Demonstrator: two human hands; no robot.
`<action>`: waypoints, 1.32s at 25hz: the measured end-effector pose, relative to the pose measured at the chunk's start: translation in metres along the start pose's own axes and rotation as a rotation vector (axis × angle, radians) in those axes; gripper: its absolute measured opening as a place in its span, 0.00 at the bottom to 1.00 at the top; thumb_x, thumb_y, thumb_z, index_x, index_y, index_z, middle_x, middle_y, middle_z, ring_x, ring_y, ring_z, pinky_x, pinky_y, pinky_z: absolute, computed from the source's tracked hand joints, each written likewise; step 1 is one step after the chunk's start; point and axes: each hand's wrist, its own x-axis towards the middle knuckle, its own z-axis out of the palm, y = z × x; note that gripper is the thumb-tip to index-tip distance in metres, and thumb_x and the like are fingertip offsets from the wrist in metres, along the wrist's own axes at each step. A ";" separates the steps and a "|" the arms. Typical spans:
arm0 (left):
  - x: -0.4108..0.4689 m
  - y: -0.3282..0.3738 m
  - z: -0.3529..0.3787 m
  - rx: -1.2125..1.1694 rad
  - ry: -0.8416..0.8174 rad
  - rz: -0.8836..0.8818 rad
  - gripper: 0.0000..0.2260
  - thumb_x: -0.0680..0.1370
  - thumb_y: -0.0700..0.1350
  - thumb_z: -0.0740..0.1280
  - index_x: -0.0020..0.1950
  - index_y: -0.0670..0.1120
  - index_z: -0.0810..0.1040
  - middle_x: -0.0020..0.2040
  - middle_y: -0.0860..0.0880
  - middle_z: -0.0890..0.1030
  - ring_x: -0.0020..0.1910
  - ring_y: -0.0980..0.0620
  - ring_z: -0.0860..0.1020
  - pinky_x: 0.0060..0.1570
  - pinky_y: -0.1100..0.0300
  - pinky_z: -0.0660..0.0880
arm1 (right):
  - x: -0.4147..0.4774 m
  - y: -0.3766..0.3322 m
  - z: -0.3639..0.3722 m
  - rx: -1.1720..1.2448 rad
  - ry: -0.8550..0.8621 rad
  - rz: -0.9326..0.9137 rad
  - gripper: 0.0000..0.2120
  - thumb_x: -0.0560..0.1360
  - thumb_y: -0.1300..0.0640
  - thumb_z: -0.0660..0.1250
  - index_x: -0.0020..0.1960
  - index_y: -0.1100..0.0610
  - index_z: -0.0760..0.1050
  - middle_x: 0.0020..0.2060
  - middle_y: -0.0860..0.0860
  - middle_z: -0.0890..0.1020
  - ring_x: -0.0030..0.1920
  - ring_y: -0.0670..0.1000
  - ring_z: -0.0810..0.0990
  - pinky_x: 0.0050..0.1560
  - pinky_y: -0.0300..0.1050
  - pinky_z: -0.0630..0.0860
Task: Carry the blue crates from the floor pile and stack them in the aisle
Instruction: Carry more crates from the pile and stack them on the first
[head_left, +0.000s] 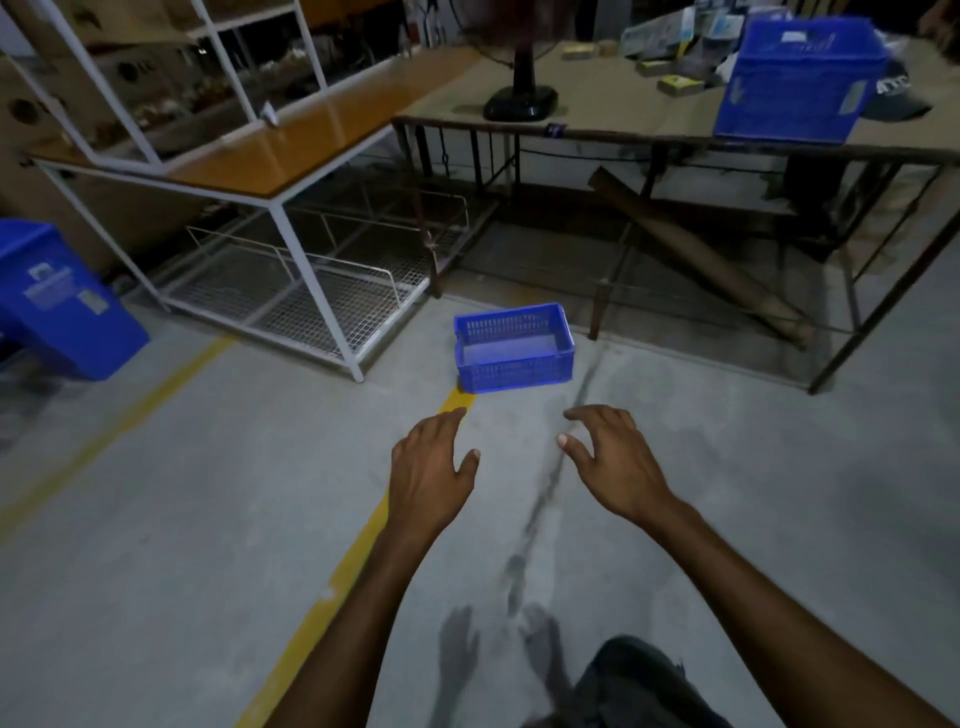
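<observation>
Over a grey concrete floor (156, 519), both arms reach forward, palms down. Far off to the left of the fingers, a blue bin (62, 306) stands at the frame's edge. On the left hand (431, 467) the fingers (449, 415) are spread loosely and slightly curled, thumb out to the side, holding nothing and touching nothing. A yellow floor line (332, 587) runs under this hand toward the blue crate (514, 348), which sits upright and empty on the floor just beyond the fingertips, centred between the two hands and apart from both. On the right hand (613, 462) the fingers (587, 415) are curled a little more, claw-like, thumb pointing inward, also empty. Well beyond and to the right of these fingers, a second blue crate (795, 78) rests on a worktop (623, 104), near a black fan base (519, 101).
</observation>
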 end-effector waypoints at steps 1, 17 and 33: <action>0.029 -0.003 0.004 0.011 0.006 0.011 0.25 0.76 0.54 0.66 0.73 0.52 0.70 0.68 0.51 0.76 0.67 0.48 0.74 0.63 0.49 0.70 | 0.030 0.009 0.007 0.003 -0.011 -0.003 0.18 0.80 0.44 0.63 0.67 0.50 0.74 0.62 0.49 0.78 0.64 0.54 0.71 0.64 0.52 0.71; 0.417 -0.096 0.119 -0.275 -0.055 -0.443 0.24 0.78 0.55 0.67 0.73 0.58 0.67 0.64 0.61 0.77 0.58 0.57 0.79 0.54 0.53 0.77 | 0.493 0.106 0.152 0.223 -0.290 0.111 0.15 0.79 0.51 0.66 0.63 0.55 0.77 0.58 0.52 0.80 0.59 0.54 0.78 0.60 0.47 0.74; 0.726 -0.300 0.191 -0.223 -0.505 -0.174 0.20 0.77 0.54 0.67 0.69 0.57 0.71 0.58 0.58 0.79 0.52 0.55 0.80 0.55 0.53 0.78 | 0.699 0.063 0.347 0.490 -0.153 0.673 0.17 0.75 0.50 0.68 0.59 0.59 0.78 0.53 0.56 0.83 0.52 0.56 0.82 0.52 0.45 0.74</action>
